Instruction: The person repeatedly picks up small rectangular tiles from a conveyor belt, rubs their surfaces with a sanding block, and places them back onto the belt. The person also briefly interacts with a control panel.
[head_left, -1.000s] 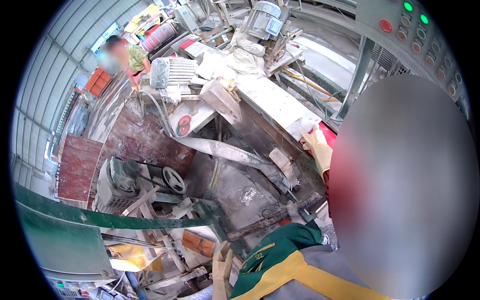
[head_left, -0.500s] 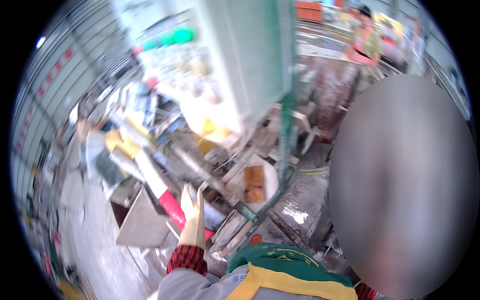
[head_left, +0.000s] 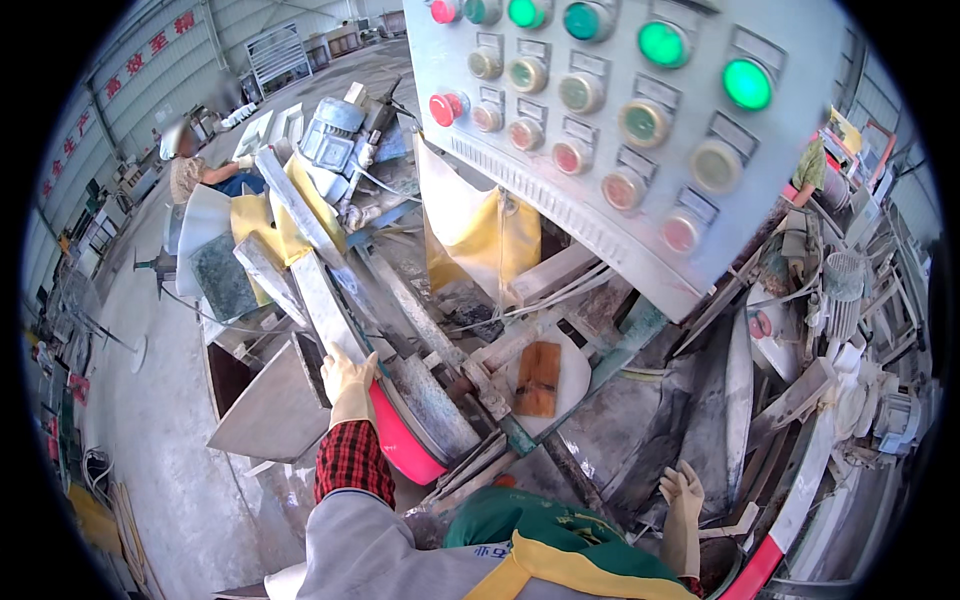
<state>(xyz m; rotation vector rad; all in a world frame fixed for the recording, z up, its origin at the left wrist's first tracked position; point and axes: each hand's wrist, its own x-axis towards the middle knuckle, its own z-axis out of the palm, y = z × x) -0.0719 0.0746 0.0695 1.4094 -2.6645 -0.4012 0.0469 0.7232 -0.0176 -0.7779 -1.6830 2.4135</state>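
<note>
My left hand, in a pale cream glove, lies on the upper edge of a long white strip with a curved red end. Its fingers and thumb are spread, and the red end curves down beside the wrist. At the lower right, my right hand wears a similar glove. Its fingers are slightly apart with nothing in them, over a dark grey, dusty surface. Between the hands, an orange-brown block lies on a white rounded plate.
A grey control cabinet with several green, red and pale buttons hangs ahead. A large grey panel leans left of my arm. Another white strip with a red end runs at right. One person sits far left; another's arm shows at right.
The view has turned, so the cabinet's button face now shows at the upper right. My left hand has come onto the strip. My right hand is now visible where a grey blur was.
</note>
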